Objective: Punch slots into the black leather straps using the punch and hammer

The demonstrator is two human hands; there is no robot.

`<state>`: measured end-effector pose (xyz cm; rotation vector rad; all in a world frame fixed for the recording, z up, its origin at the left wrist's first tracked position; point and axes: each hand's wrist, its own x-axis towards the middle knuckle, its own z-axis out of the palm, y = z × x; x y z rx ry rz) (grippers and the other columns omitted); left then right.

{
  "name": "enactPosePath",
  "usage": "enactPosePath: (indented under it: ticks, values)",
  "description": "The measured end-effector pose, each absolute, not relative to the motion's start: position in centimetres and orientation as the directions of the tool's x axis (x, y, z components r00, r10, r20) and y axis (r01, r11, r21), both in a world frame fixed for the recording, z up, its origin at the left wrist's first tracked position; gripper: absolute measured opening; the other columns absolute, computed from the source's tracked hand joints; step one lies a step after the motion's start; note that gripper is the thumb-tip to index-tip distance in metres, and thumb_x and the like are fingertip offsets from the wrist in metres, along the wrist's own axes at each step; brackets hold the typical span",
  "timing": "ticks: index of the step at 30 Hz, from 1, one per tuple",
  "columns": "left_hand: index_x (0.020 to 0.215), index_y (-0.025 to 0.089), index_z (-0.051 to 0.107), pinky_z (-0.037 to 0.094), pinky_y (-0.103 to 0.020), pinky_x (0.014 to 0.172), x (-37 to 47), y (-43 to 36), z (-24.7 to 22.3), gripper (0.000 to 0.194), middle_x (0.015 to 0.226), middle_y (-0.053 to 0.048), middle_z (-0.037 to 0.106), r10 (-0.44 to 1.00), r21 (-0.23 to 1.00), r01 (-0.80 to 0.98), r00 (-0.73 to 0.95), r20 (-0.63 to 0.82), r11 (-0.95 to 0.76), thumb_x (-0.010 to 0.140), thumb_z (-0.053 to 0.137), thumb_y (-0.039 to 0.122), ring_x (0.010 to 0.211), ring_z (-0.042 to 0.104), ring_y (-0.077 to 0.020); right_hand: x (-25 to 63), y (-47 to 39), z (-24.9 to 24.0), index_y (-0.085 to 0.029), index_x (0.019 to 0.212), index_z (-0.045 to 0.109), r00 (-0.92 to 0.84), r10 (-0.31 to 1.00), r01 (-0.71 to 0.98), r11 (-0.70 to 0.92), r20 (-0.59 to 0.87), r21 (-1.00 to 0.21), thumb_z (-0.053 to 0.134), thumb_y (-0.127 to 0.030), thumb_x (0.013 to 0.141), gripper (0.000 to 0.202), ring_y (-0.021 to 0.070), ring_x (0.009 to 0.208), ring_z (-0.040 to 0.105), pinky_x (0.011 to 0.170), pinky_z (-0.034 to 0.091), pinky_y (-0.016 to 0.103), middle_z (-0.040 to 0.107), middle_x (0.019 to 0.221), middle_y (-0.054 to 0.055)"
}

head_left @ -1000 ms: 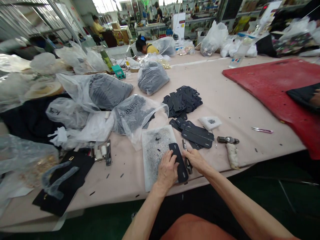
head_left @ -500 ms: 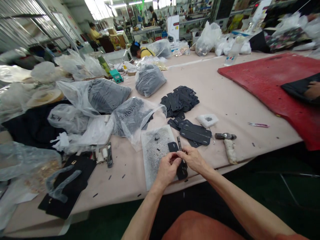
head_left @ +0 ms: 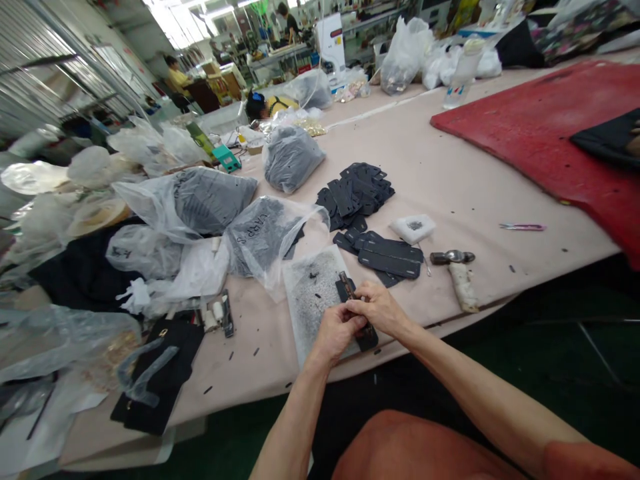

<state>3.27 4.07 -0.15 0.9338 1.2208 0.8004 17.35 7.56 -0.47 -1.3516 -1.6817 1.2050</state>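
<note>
The right hand (head_left: pixel 379 308) gripped a tool (head_left: pixel 346 281) over a black strip (head_left: pixel 371 343) at the right edge of a board (head_left: pixel 303 300), lower centre of the frame, the left hand (head_left: pixel 336 333) curled beside it, its hold unclear, as a hammer (head_left: pixel 461 280) lay farther right.

A busy production workshop, this, with a white, black-speckled rectangular board (head_left: pixel 307 300) right in the thick of it! At the board's right edge, a slim dark metal tool (head_left: pixel 346 283); off to its right, a steel hammer with a white-wrapped handle (head_left: pixel 459 273). Behind it, a heap of flat black slotted pieces (head_left: pixel 356 191) and bulging clear plastic bags (head_left: pixel 215 200). Far beyond it, people (head_left: pixel 289 28) at cluttered grey benches (head_left: pixel 279 56)!
</note>
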Motion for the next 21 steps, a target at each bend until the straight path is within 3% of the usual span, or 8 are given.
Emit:
enactPosePath:
  ticks: [4, 7, 11, 14, 17, 21]
  values:
    - [0.081, 0.012, 0.069, 0.045, -0.023, 0.058, 3.4, 4.2, 0.0, 0.026, 0.068, 0.000, 0.063, 0.873, 0.890, -0.011, 0.201, -0.445, 0.456, 0.066, 0.077, 0.032, 0.061, 0.055, -0.0121, 17.5, 7.9, -0.6, -0.017, 0.061, 0.062, -0.250, 0.964, 0.330, 0.002, -0.085, -0.944, 0.063, -0.033, 0.075, 0.022, 0.0117, 0.065, 0.048, 0.060, 0.034, 0.024, 0.052, 0.067, -0.001]
    - [0.079, 0.012, 0.070, 0.043, -0.023, 0.058, 3.4, 4.2, -0.2, 0.021, 0.066, 0.000, 0.064, 0.898, 0.912, -0.015, 0.181, -0.401, 0.410, 0.067, 0.076, 0.028, 0.061, 0.054, -0.0117, 17.5, 8.2, -0.3, -0.016, 0.064, 0.063, -0.283, 0.948, 0.214, -0.088, -0.148, -0.973, 0.055, -0.043, 0.082, 0.033, 0.0112, 0.060, 0.046, 0.056, 0.034, 0.023, 0.052, 0.061, -0.001]
    - [0.091, 0.013, 0.072, 0.048, -0.024, 0.067, 3.1, 3.9, -0.6, 0.027, 0.080, -0.003, 0.070, 0.932, 0.932, -0.123, 0.175, -0.317, 0.340, 0.070, 0.075, 0.028, 0.071, 0.060, -0.0142, 18.2, 8.8, -0.6, -0.014, 0.088, 0.069, -0.209, 0.947, 0.064, -0.235, -0.243, -0.970, 0.045, -0.051, 0.088, 0.044, 0.0102, 0.051, 0.045, 0.050, 0.035, 0.023, 0.060, 0.069, 0.001]
    - [0.088, 0.013, 0.071, 0.050, -0.025, 0.069, 2.6, 3.9, -0.5, 0.024, 0.080, -0.003, 0.070, 0.945, 0.935, -0.155, 0.130, -0.300, 0.318, 0.071, 0.076, 0.029, 0.070, 0.061, -0.0140, 19.1, 8.9, -2.2, -0.014, 0.096, 0.070, -0.108, 0.978, 0.239, -0.151, -0.181, -0.959, 0.050, -0.042, 0.086, 0.036, 0.0147, 0.067, 0.056, 0.063, 0.044, 0.026, 0.066, 0.084, 0.005]
    - [0.085, 0.013, 0.070, 0.051, -0.026, 0.068, 1.9, 4.4, -0.8, 0.021, 0.077, -0.003, 0.070, 0.956, 0.948, -0.124, 0.077, -0.284, 0.292, 0.072, 0.075, 0.029, 0.068, 0.062, -0.0137, 19.4, 8.3, -4.2, -0.011, 0.109, 0.068, -0.086, 0.987, 0.499, -0.072, -0.132, -0.864, 0.057, -0.032, 0.081, 0.036, 0.0207, 0.087, 0.060, 0.080, 0.045, 0.031, 0.067, 0.095, 0.010]
    - [0.085, 0.014, 0.069, 0.053, -0.027, 0.066, 0.7, 5.8, -2.2, 0.018, 0.077, -0.003, 0.070, 0.974, 0.974, -0.009, -0.025, -0.225, 0.225, 0.073, 0.071, 0.027, 0.068, 0.063, -0.0146, 18.5, 6.6, -5.7, -0.010, 0.125, 0.057, -0.125, 0.969, 0.636, -0.088, -0.215, -0.767, 0.060, -0.029, 0.080, 0.049, 0.0239, 0.091, 0.061, 0.083, 0.045, 0.034, 0.067, 0.099, 0.012]
